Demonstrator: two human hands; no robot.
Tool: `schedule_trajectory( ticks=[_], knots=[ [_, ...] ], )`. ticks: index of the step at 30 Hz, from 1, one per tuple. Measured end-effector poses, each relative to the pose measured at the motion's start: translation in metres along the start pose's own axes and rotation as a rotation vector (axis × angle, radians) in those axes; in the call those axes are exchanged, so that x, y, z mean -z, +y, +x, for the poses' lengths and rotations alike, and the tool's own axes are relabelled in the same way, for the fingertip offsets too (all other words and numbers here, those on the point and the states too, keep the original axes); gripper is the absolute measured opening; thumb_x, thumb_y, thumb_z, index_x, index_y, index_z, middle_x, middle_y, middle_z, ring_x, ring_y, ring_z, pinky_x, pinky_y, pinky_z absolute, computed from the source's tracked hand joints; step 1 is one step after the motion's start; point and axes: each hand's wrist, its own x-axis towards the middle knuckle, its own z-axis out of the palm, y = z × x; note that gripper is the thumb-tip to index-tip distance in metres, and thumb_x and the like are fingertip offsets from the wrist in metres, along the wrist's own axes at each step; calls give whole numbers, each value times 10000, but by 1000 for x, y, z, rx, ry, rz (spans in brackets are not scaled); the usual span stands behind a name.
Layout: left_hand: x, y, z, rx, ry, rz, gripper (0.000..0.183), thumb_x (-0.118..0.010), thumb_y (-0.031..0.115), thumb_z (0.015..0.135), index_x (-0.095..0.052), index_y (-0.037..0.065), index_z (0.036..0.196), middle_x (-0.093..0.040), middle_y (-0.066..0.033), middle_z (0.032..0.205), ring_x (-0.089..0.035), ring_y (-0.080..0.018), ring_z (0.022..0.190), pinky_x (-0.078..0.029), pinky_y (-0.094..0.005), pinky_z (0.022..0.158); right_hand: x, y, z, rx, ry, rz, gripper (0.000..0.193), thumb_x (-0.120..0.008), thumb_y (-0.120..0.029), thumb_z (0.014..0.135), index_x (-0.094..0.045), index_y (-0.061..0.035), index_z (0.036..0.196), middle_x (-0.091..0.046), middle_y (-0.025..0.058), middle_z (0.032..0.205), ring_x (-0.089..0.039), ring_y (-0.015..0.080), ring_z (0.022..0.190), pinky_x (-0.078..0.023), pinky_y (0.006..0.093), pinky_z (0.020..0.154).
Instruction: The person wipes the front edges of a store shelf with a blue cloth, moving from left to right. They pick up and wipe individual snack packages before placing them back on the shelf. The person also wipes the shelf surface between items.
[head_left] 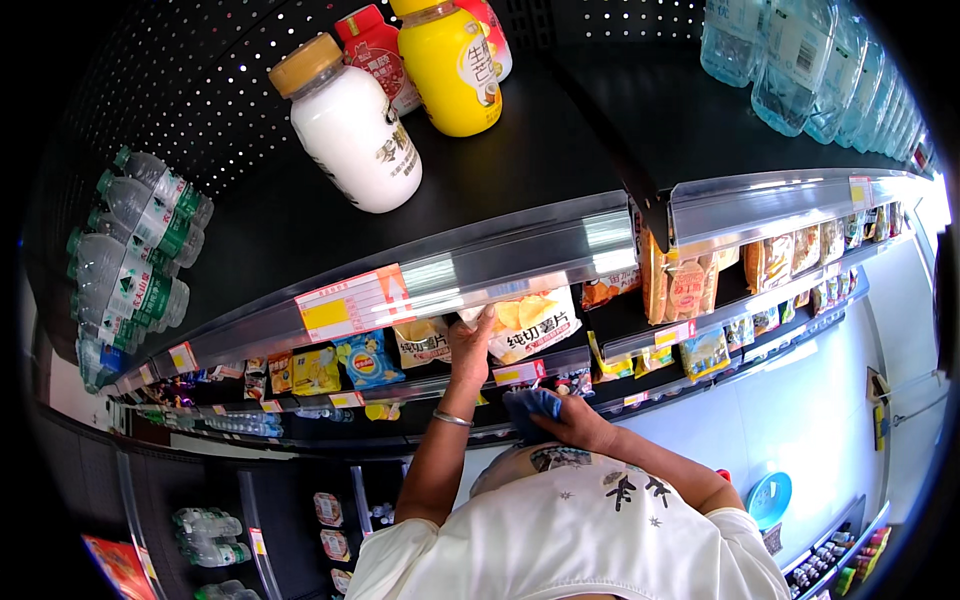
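My left hand [470, 348], with a bangle at the wrist, reaches up to the snack shelf under the front ledge. It grips the left edge of a white bag of potato chips [535, 328], thumb at the front and the other fingers mostly hidden. Another bag of chips [422, 341] stands just left of this hand. Lower down, close to my body, my right hand [585, 425] is closed around a dark blue cloth [530, 410]. The cloth hangs in front of the lower shelf edge.
Above, a black shelf [520, 170] carries a white bottle [355, 140], a yellow bottle [450, 70] and water bottles [795, 60] at right. Its clear front rail [590, 235] juts out over the snacks. A blue basin [769, 498] stands at lower right.
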Motion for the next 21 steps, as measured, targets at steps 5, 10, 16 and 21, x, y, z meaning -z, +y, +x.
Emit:
schedule_trajectory(
  ticks=[5, 10, 16, 21],
  knots=[
    [-8, 13, 0, -58, 84, -86, 339, -752, 245, 877, -669, 14, 1110, -699, -47, 1057, -650, -120, 933, -513, -280, 816, 12, -2, -8, -82, 142, 94, 294, -621, -88, 938, -568, -24, 1220, -665, 151, 964, -651, 251, 867, -514, 347, 812],
    [-22, 52, -19, 67, 89, -92, 425, -767, 266, 857, -626, -3, 1155, -680, -76, 1109, -665, -173, 973, -537, -315, 820, 43, 4, -1, -10, 597, 305, 388, -530, -196, 1026, -486, 3, 1356, -594, 60, 1203, -522, 127, 1078, -426, 291, 963],
    [-32, 50, -53, 325, -56, -30, 361, -736, 267, 886, -668, 5, 1124, -700, -63, 1064, -677, -142, 910, -536, -302, 744, 63, -8, 10, 102, 531, 189, 435, -552, -203, 1013, -457, 26, 1371, -588, 118, 1275, -513, 153, 1151, -399, 304, 1022],
    [-29, 46, -73, 264, -128, -29, 251, -706, 229, 913, -707, 24, 1056, -724, -44, 982, -683, -117, 840, -529, -274, 723, 55, -13, 12, -42, 543, 448, 366, -682, -269, 945, -578, -18, 1190, -662, 22, 1077, -566, 79, 974, -475, 266, 879]
  ],
)
